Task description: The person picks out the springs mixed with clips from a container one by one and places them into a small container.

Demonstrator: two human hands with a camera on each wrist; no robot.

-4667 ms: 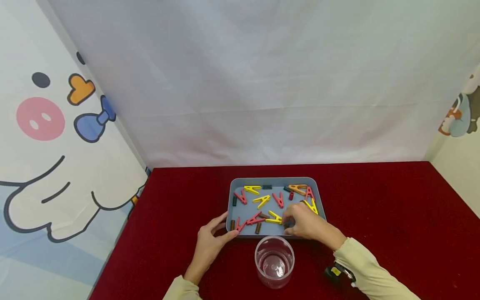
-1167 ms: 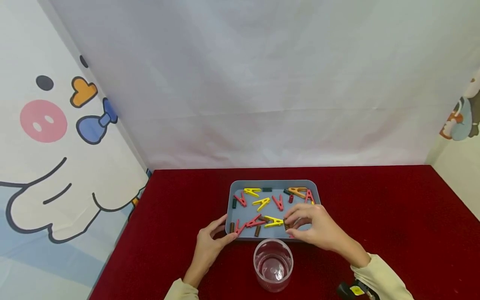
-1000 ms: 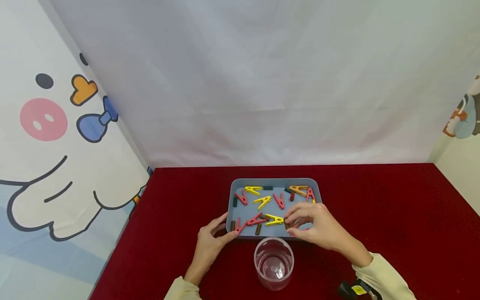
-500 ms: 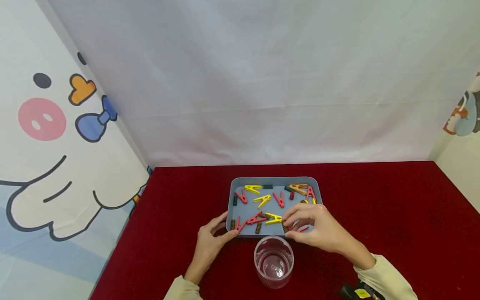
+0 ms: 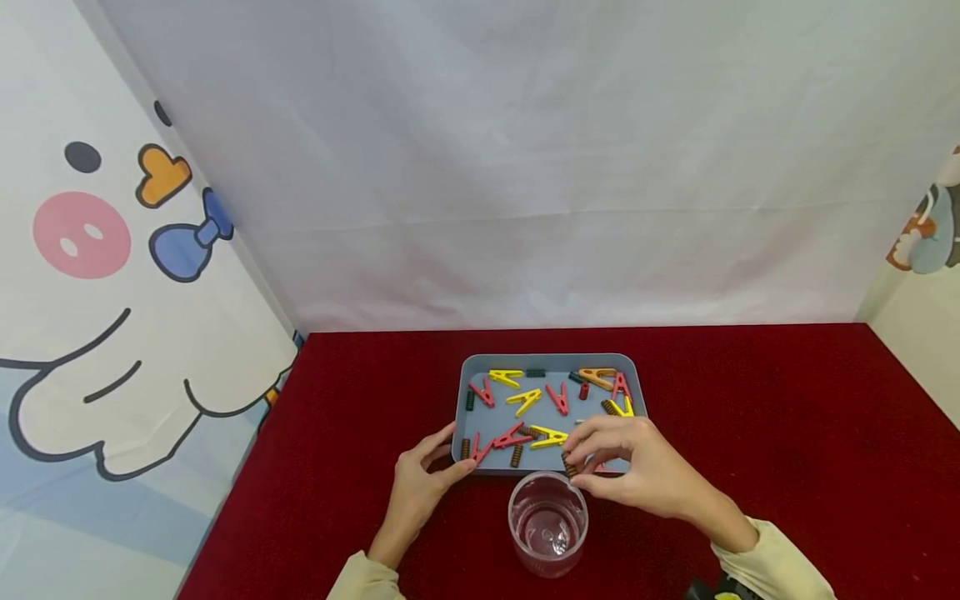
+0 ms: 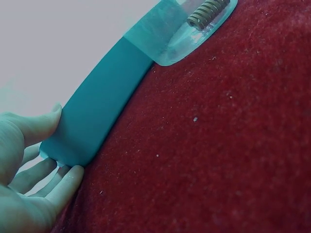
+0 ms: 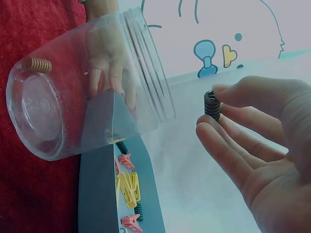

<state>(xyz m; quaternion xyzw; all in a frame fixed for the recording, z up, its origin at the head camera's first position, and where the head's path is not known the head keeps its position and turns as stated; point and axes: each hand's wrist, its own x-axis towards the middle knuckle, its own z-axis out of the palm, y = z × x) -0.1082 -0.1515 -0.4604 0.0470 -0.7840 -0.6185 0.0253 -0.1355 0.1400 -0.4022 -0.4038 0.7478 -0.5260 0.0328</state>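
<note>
Desk (image 5: 750, 408) spread with deep red fuzzy cloth (image 5: 360, 400), shallow blue-gray tray (image 5: 558, 364) lying flat on it, clear open-topped container (image 5: 548, 548) standing upright just beside the tray's near long side, tiny pale specks (image 6: 195, 119) scattered across the cloth.

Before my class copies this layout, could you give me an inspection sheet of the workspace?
Surface: red fabric
Job's things: blue-grey tray; clear jar in front of it, one tan spring showing through its wall in the wrist views
Clutter: plastic clips and coil springs mixed across the tray
Left hand: touches the tray's near-left corner
Right hand: pinches a brown spring near the jar's rim
Cables: nothing seen
Surroundings: white backdrop; cartoon-printed sheet at left
</note>
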